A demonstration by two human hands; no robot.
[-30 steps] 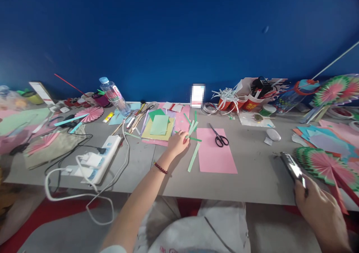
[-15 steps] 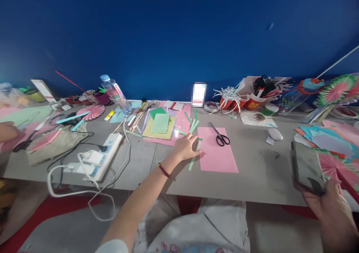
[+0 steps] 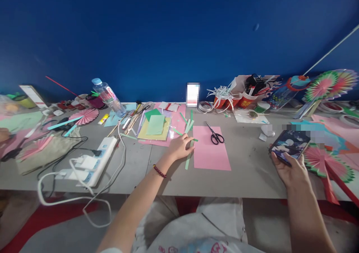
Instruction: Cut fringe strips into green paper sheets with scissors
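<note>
My right hand (image 3: pixel 290 170) is wrapped around a smartphone (image 3: pixel 290 144), whose lit screen faces up and is partly blurred out. On the table, my left hand (image 3: pixel 182 147), with a beaded bracelet on its wrist, rests fingers apart and loosely bent over light green paper strips (image 3: pixel 187 162). More strips (image 3: pixel 189 125) fan out just beyond its fingertips. To its right lies a pink paper sheet (image 3: pixel 211 156), with black-handled scissors (image 3: pixel 217 138) lying across its upper part. A stack of green and yellow paper (image 3: pixel 156 125) sits to the left of that hand.
On the left are a white power strip (image 3: pixel 102 159) with cables and a leaning water bottle (image 3: pixel 110 99). Cups of paper shreds and tools (image 3: pixel 246 99) stand along the blue wall. Folded paper fans (image 3: pixel 328 161) lie at right. Another person's hand (image 3: pixel 4 134) shows at the far left.
My right hand has brought the phone leftward and inward, and its screen has gone from dark to lit. The view has turned slightly to the right. My left hand stays by the green strips.
</note>
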